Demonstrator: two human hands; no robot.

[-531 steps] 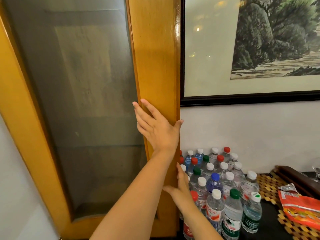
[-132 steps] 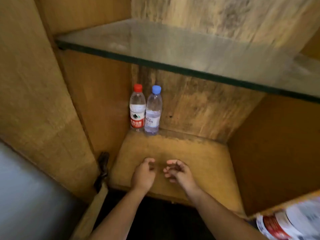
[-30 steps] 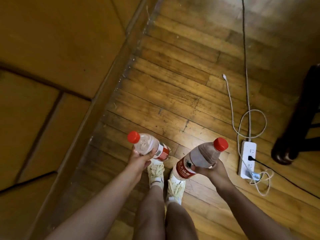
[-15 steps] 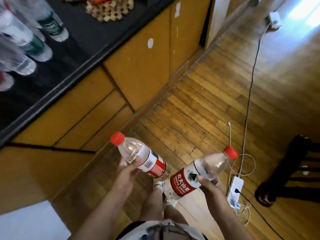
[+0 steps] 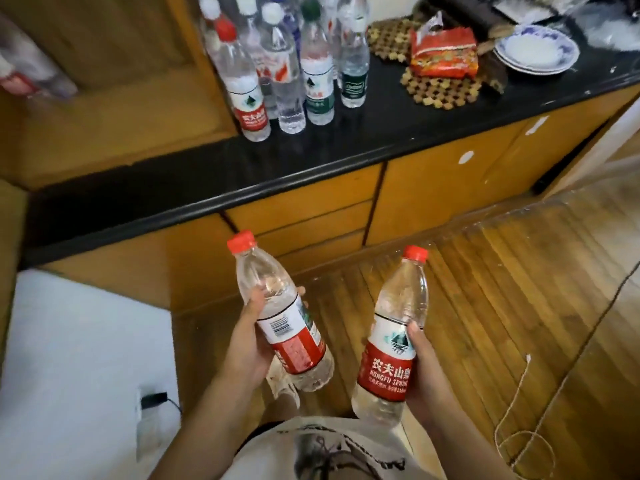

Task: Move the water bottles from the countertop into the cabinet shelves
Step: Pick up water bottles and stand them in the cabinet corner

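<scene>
My left hand point(image 5: 247, 344) grips a red-capped water bottle point(image 5: 277, 313) with a red and white label, held low in front of me and tilted. My right hand point(image 5: 424, 372) grips a second red-capped bottle point(image 5: 394, 337) of the same brand, nearly upright. Both hang over the wooden floor, below the black countertop point(image 5: 346, 147). Several more bottles point(image 5: 294, 67) with red, white and green caps stand at the countertop's back left. The open cabinet shelf point(image 5: 114, 109) lies at upper left, with blurred bottles point(image 5: 31, 74) at its far left.
On the countertop's right lie woven mats point(image 5: 440, 88), a red snack packet point(image 5: 445, 51) and stacked blue-and-white plates point(image 5: 535, 51). Wooden drawers point(image 5: 301, 223) sit under the counter. A white cable point(image 5: 519, 410) trails over the floor at right. A wall socket point(image 5: 149, 401) is at lower left.
The view has swung up from the floor to the countertop and cabinet. Both hands kept their bottles and raised them more upright.
</scene>
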